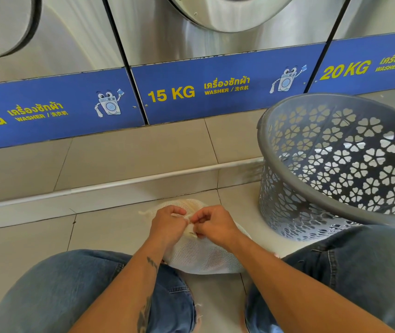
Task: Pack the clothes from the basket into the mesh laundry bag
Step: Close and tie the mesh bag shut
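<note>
I have both hands bunched over the gathered neck of the white mesh laundry bag (206,255), which lies on the tiled floor (110,227) between my knees. My left hand (167,223) is curled shut on the cream drawstring (190,230) at the opening, and my right hand (212,223) pinches the same cord from the other side, fingertips almost touching. The grey plastic basket (336,164) sits tipped toward me at the right, and I see no clothes left inside it, so I judge the packing done and the closing in hand. The risk now: if I tug the cord unevenly it may slip from my pinch or bunch the mesh, leaving a gap for small garments to work out. The washers (215,44) stand beyond, well apart.
</note>
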`<state>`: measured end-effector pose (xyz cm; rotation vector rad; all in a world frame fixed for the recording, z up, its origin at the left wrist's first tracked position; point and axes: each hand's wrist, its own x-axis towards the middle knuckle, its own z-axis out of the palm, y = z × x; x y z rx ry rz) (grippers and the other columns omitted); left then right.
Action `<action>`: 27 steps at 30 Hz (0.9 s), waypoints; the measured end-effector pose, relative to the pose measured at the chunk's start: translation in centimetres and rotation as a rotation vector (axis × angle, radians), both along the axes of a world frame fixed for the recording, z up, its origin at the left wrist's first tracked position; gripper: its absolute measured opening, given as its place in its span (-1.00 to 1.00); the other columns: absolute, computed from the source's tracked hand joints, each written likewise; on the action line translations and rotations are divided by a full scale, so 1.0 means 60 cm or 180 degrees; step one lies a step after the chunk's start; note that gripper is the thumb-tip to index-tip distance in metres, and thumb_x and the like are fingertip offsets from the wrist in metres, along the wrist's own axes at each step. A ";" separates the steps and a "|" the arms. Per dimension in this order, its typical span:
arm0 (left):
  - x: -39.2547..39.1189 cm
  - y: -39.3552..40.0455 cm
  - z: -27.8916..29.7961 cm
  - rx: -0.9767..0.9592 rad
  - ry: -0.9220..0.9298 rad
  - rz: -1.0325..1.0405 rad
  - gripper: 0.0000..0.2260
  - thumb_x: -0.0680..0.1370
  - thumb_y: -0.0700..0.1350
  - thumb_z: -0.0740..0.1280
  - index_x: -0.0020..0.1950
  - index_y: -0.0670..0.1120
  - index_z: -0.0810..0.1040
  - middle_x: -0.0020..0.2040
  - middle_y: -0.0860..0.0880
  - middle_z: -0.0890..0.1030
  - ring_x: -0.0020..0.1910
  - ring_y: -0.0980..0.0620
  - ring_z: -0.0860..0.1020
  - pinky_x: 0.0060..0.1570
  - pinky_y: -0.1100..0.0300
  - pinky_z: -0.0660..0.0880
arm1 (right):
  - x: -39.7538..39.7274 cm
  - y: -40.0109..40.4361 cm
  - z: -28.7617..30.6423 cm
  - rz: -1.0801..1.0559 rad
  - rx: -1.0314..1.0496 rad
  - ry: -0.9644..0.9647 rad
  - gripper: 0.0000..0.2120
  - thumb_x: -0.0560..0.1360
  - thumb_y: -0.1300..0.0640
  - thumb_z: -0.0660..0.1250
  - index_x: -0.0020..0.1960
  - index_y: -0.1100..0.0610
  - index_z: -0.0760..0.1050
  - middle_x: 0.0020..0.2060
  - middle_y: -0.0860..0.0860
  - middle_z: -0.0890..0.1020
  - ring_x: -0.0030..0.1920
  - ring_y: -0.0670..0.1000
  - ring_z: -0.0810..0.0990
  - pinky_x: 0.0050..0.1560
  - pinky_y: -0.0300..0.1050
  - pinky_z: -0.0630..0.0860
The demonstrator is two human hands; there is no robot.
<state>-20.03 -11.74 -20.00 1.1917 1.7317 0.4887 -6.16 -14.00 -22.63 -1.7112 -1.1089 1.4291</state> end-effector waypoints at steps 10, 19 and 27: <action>0.010 0.009 -0.008 -0.0118 -0.0176 -0.0089 -0.74 0.41 -0.29 0.36 -0.02 0.02 0.63 0.00 0.08 0.61 -0.06 0.14 0.54 -0.21 0.25 0.43 | 0.007 0.004 -0.013 -0.0185 0.0047 -0.0320 -0.75 0.47 0.38 0.34 0.05 0.16 0.68 -0.12 0.08 0.71 -0.17 -0.02 0.69 -0.11 -0.12 0.68; 0.011 0.020 -0.016 -0.0365 -0.0242 0.0117 -0.79 0.40 -0.28 0.33 -0.04 -0.07 0.64 -0.06 0.02 0.64 -0.11 0.06 0.56 -0.18 0.18 0.45 | 0.005 0.003 -0.017 -0.0009 0.0349 -0.0648 -0.82 0.43 0.35 0.46 -0.10 0.09 0.70 -0.26 -0.09 0.69 -0.23 -0.16 0.67 -0.22 -0.37 0.57; 0.008 0.045 -0.021 -0.1186 -0.0590 0.0204 -0.79 0.47 -0.07 0.41 0.00 -0.18 0.64 -0.07 -0.14 0.71 -0.07 -0.14 0.67 0.10 -0.10 0.58 | -0.002 -0.006 -0.025 -0.0323 0.0190 -0.0172 -0.75 0.36 0.32 0.50 -0.23 -0.03 0.65 -0.24 0.01 0.72 -0.16 0.03 0.73 -0.07 0.09 0.70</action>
